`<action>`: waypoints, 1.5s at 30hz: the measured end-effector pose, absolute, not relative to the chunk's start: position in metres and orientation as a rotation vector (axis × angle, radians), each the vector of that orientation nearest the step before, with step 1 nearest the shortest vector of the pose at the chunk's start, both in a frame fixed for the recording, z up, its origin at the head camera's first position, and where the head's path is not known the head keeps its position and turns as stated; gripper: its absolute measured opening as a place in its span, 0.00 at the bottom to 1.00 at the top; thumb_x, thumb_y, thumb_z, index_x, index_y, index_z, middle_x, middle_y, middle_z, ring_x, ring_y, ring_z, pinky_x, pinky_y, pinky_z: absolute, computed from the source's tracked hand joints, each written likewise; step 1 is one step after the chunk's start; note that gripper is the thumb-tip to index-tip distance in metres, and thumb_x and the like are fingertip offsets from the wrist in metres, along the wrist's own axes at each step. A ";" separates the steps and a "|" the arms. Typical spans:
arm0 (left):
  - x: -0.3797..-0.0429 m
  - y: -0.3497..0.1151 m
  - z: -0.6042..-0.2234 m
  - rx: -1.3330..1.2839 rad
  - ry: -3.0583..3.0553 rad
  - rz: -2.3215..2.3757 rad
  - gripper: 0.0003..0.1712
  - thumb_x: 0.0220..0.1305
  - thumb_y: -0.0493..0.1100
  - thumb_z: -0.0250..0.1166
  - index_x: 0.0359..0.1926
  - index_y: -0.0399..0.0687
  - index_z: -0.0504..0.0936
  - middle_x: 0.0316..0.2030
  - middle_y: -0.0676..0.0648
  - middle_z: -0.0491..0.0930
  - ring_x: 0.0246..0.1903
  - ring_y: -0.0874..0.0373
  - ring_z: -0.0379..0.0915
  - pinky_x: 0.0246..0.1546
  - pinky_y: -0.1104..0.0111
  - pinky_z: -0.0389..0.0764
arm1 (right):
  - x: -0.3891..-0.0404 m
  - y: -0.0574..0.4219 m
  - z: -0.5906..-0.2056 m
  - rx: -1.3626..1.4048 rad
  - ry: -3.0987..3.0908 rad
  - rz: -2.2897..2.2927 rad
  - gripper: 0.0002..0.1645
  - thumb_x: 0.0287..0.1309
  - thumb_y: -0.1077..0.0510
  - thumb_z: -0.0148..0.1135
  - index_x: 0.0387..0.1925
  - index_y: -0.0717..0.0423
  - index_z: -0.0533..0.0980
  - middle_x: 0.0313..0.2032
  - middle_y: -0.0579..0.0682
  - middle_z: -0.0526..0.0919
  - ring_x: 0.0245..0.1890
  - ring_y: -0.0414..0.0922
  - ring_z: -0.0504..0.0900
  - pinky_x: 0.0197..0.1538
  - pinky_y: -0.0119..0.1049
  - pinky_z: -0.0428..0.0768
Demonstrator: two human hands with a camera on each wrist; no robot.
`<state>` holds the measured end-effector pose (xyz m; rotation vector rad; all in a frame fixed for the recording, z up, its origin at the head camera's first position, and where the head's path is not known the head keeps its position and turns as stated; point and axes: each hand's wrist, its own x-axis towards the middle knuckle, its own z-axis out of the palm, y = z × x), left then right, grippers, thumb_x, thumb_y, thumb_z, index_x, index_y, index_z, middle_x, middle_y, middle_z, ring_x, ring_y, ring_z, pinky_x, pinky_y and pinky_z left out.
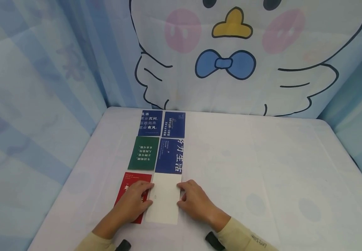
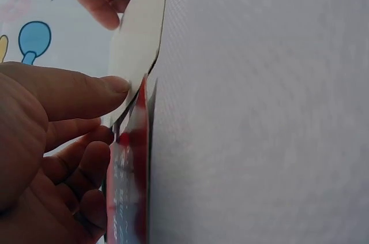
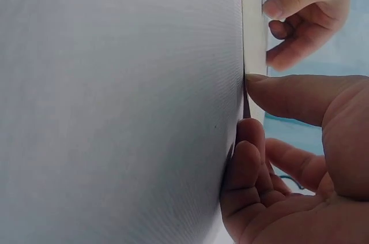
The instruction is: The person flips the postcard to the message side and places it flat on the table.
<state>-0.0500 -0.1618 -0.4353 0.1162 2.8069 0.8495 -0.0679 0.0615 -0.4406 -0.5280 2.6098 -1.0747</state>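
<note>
While left hand (image 1: 133, 200) and right hand (image 1: 197, 201), fingers relaxed, touched white card (image 1: 164, 200) at side edges, table (image 1: 256, 164) stretched rightward, blue card (image 1: 167, 162) just beyond read 力生活.

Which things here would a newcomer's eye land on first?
Probably the big cartoon bird with its blue bow tie, on the backdrop behind the table. Next, the blue cards, green card and red card in two columns left of the table's middle. Then the blank cream card between the left hand and right hand.
</note>
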 end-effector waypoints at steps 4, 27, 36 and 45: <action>-0.048 -0.162 -0.434 0.111 2.787 0.832 0.36 0.45 0.39 0.81 0.59 0.42 0.81 0.54 0.43 0.77 0.56 0.45 0.72 0.54 0.48 0.78 | -0.066 0.061 -0.440 -0.546 2.605 -1.058 0.30 0.51 0.67 0.69 0.57 0.72 0.74 0.36 0.49 0.71 0.32 0.40 0.71 0.35 0.33 0.74; -0.049 -0.166 -0.437 0.219 2.758 0.812 0.32 0.52 0.38 0.78 0.60 0.47 0.81 0.56 0.48 0.79 0.55 0.50 0.70 0.54 0.53 0.79 | -0.069 0.062 -0.441 -0.599 2.599 -1.036 0.31 0.52 0.68 0.70 0.59 0.69 0.73 0.53 0.55 0.75 0.33 0.39 0.73 0.38 0.34 0.76; -0.050 -0.166 -0.438 0.230 2.753 0.799 0.31 0.52 0.38 0.77 0.59 0.47 0.81 0.56 0.48 0.79 0.55 0.49 0.70 0.55 0.53 0.79 | -0.069 0.063 -0.441 -0.611 2.601 -1.015 0.31 0.53 0.67 0.69 0.59 0.69 0.73 0.56 0.56 0.75 0.34 0.39 0.74 0.40 0.34 0.77; -0.051 -0.168 -0.436 0.244 2.749 0.799 0.31 0.51 0.38 0.78 0.58 0.47 0.82 0.54 0.47 0.79 0.54 0.49 0.71 0.56 0.52 0.78 | -0.071 0.063 -0.441 -0.598 2.591 -0.989 0.31 0.54 0.66 0.68 0.61 0.68 0.72 0.58 0.56 0.74 0.34 0.39 0.73 0.42 0.35 0.77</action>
